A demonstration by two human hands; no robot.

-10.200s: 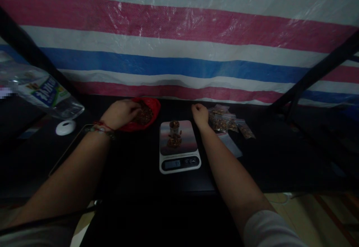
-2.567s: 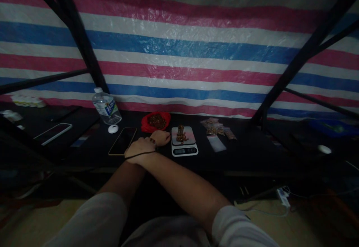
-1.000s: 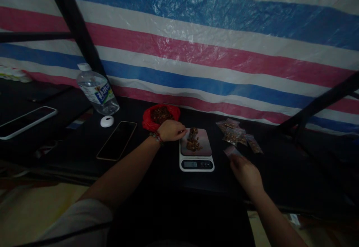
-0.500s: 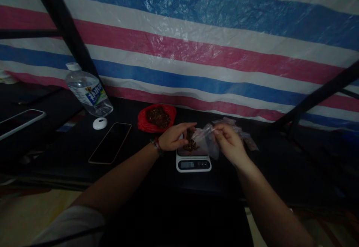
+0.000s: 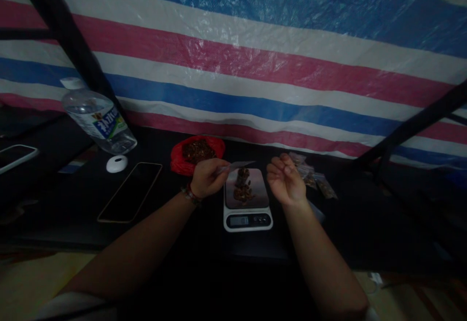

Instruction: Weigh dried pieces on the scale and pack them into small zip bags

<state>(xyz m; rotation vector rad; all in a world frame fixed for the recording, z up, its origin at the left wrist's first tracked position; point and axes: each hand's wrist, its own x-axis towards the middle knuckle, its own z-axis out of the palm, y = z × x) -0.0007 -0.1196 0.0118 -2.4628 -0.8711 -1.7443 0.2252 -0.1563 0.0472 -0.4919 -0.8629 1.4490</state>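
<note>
L hand [image 5: 208,179] is closed to a narrow pinch, thumb vs. fingers, on a clear bag [image 5: 237,165] — its free end sticks out to the R, above the far part of the scale [image 5: 261,189]. R hand [image 5: 286,180] is up just R of the scale, palm showing, fingers half curled w/ thumb close to them; can't tell if anything's btwn the tips. Cup [image 5: 242,179] stands on the scale w/ brown bits [image 5: 243,194] in it & at its near side; display too blurry to read. Red bag [image 5: 177,159], open & full of similar bits, is just behind L hand. Filled packets [image 5: 314,180] lie behind & R of R hand; a pale sheet [image 5: 316,211] is flat on the table [image 5: 189,233] by R wrist. Far L — phone [image 5: 131,192], white case [image 5: 116,164], bottle [image 5: 100,116].
</note>
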